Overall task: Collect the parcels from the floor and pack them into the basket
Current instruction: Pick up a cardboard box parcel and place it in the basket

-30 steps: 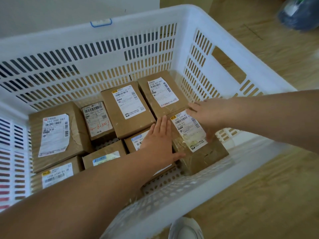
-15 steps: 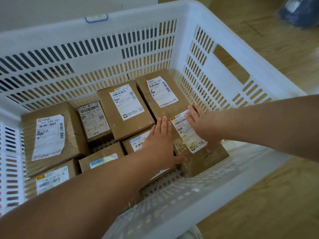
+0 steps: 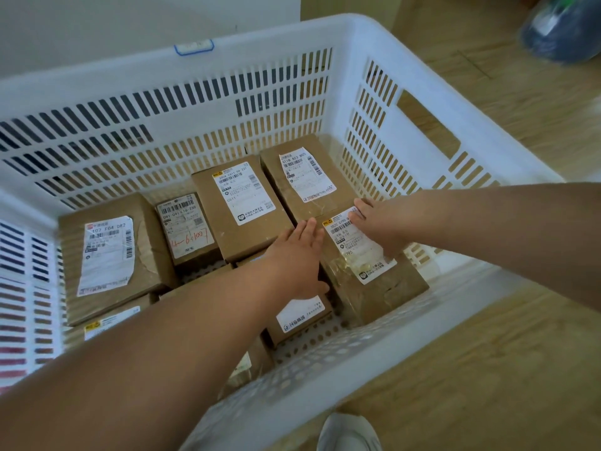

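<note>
Fingers straight, neither grip clamped: left hand [image 3: 292, 258] touches the side and right hand [image 3: 380, 229] lies atop the parcel [image 3: 374, 288] in the near-right corner of the basket [image 3: 227, 73]. The left forearm [image 3: 162, 336] partly hides the nearer parcels [image 3: 299, 320]. Bare basket floor [image 3: 312, 348] shows along the near wall.

Brown cardboard parcels [image 3: 240, 206] lie in a white slatted plastic basket [image 3: 130, 79] on the wooden floor [image 3: 504, 369], four side by side along its far wall. In front of the rightmost far parcel [image 3: 292, 196], beside the right wall, lies a tape-wrapped cardboard parcel [image 3: 374, 288], with the right hand [image 3: 380, 222] on top and the left hand [image 3: 292, 255] against its left side.
</note>
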A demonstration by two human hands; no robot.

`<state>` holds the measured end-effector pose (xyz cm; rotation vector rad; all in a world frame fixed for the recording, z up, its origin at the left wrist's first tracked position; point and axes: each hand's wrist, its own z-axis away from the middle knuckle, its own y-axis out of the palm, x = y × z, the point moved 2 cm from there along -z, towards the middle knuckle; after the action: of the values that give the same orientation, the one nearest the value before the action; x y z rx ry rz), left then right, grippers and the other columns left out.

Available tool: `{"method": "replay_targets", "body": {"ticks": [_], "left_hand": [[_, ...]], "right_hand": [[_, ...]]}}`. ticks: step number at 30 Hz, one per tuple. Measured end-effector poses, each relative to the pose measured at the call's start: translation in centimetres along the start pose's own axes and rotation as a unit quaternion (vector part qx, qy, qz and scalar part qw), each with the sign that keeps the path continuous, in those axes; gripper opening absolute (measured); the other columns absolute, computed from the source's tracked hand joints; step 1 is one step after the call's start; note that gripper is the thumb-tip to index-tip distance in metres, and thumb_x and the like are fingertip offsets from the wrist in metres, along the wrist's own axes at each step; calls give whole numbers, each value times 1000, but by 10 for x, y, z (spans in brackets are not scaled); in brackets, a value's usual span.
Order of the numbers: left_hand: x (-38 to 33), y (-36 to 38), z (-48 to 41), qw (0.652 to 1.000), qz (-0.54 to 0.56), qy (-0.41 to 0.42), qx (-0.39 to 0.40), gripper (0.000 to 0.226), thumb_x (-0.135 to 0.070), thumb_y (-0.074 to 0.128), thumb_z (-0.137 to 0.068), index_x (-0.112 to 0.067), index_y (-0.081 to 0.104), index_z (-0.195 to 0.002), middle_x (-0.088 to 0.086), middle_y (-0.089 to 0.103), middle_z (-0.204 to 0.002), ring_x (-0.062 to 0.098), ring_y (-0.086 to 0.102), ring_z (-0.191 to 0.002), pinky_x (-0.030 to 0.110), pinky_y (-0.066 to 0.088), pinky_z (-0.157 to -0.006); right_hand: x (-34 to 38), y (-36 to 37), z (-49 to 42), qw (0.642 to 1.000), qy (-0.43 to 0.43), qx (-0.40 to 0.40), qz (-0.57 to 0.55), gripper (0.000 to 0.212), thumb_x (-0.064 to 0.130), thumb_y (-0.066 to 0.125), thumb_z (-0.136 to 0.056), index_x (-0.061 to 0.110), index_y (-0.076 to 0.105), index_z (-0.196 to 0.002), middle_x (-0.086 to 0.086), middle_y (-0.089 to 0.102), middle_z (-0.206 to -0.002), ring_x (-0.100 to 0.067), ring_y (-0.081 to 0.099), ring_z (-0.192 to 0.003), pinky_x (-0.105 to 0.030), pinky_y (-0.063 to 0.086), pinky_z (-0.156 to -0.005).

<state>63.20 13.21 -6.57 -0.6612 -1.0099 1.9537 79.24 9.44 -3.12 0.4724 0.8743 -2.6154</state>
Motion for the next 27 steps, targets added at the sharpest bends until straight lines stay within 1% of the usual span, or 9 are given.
{"method": "replay_targets", "body": {"ticks": [2, 4, 5, 8, 11, 15, 19, 22, 27], "left_hand": [[5, -7, 6, 1000, 2, 8, 1, 90, -56, 45, -95, -18, -11, -154, 8, -23, -159, 24, -15, -148, 46, -1, -121], [9, -13, 16, 1000, 17, 10, -7, 83, -53, 42, -97, -20, -7, -155, 7, -19, -160, 24, -11, -149, 47, -1, -121], [12, -16, 21, 1000, 23, 9, -11, 80, -52, 41, -98, -21, -6, -156, 6, -17, -161, 24, -9, -149, 47, -1, -121], [23, -23, 43, 999, 27, -7, -36, 76, -51, 39, -99, -22, -2, -156, 4, -12, -162, 24, -6, -150, 47, -1, -121], [34, -30, 61, 997, 32, -42, -61, 74, -50, 40, -99, -22, 2, -156, 5, -10, -163, 24, -5, -150, 49, 1, -121], [55, -42, 96, 991, 31, -110, -71, 72, -50, 36, -100, -19, 2, -156, 9, -11, -162, 27, -5, -150, 52, 4, -120], [77, -48, 148, 973, 63, -158, -157, 67, -44, 40, -100, -18, 14, -155, 10, -2, -163, 25, -2, -150, 52, 3, -120], [89, -56, 192, 960, 54, -187, -203, 65, -40, 36, -101, -17, 10, -155, 9, -6, -163, 24, -7, -150, 52, -2, -120], [112, -66, 277, 919, 72, -258, -289, 60, -35, 33, -102, -19, 11, -155, 6, -8, -163, 23, -11, -149, 51, -7, -120]], "right_hand": [[-8, -8, -3, 999, -16, -15, -28, 80, 29, 65, -89, 13, 19, -153, -17, 19, -158, -28, 50, -125, -36, 49, -98], [-14, -19, -1, 999, -32, -13, -39, 59, 25, 59, -93, 17, 36, -147, -8, 46, -140, -21, 55, -106, -29, 47, -84], [-15, -25, 2, 998, -33, 0, -47, 56, 21, 56, -95, 20, 37, -147, -6, 48, -139, -22, 53, -110, -30, 45, -85], [-14, -45, 13, 996, -25, -2, -91, 52, 13, 50, -97, 20, 40, -147, -2, 45, -146, -22, 47, -128, -34, 41, -101], [-4, -72, 18, 992, -27, -58, -110, 43, 7, 42, -98, 14, 50, -140, -5, 52, -138, -23, 53, -119, -34, 46, -97], [15, -118, 40, 985, -40, -115, -119, 42, 12, 39, -101, 13, 47, -143, -6, 41, -150, -24, 40, -135, -32, 36, -106], [33, -166, 82, 977, -49, -171, -119, 42, 17, 45, -100, 17, 48, -142, -2, 46, -147, -22, 45, -131, -33, 37, -105], [48, -197, 121, 968, -52, -218, -116, 41, 16, 46, -99, 18, 51, -140, -3, 51, -143, -23, 49, -127, -33, 39, -105], [80, -239, 176, 947, -56, -289, -129, 47, 19, 48, -98, 22, 43, -145, -4, 38, -152, -24, 38, -137, -34, 33, -109]]}}
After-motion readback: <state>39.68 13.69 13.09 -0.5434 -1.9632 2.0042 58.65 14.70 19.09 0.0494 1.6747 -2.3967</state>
